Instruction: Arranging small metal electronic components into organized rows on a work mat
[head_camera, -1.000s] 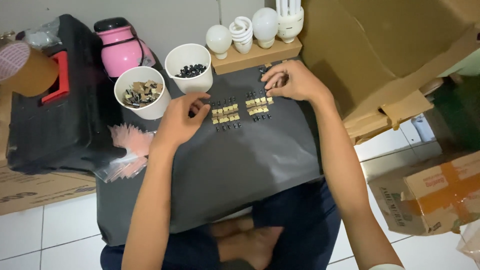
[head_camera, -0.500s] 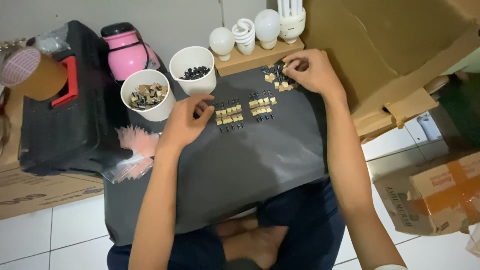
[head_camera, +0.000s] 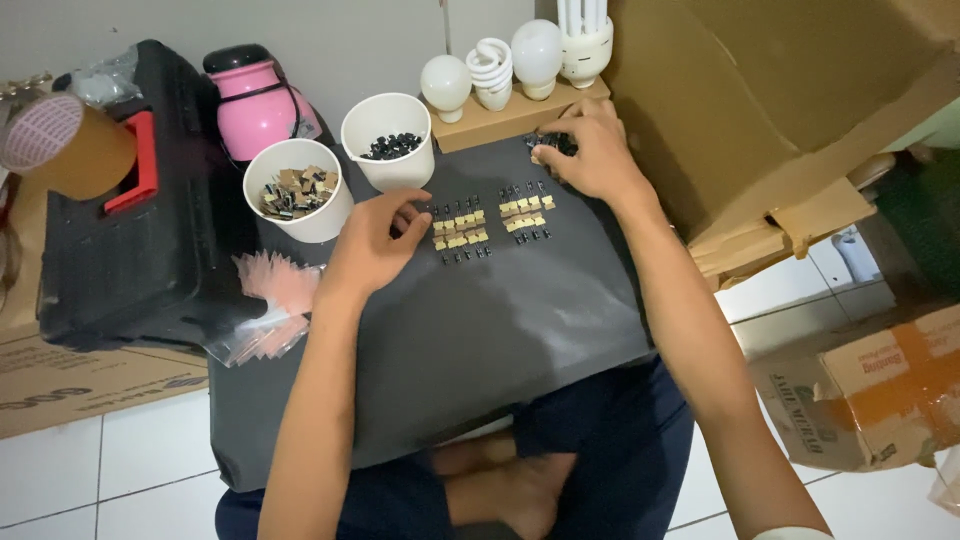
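Hands sorting small parts on a dark lap board

Head view, looking down: bare legs crossed beneath a black board (head_camera: 480, 340) laid across the lap. Left hand (head_camera: 375, 240) resting on the board, fingers curled, fingertips pinching at the edge of a row of small tan and black parts (head_camera: 460, 235); whether a piece is gripped, impossible to tell. Second row of the same parts (head_camera: 525, 207) just beside the first. Right hand (head_camera: 590, 150) further up, fingers bent down over a loose cluster of dark parts (head_camera: 550, 145) near the board's far edge; grip hidden. Beyond the left hand, two white cups: one (head_camera: 298, 190) with tan pieces, the other (head_camera: 388, 140) with black pieces. Behind, a pink flask (head_camera: 255, 100), black toolbox (head_camera: 120, 230), four white light bulbs (head_camera: 515, 60) on a cardboard strip. Cardboard boxes (head_camera: 860, 390) to the right.
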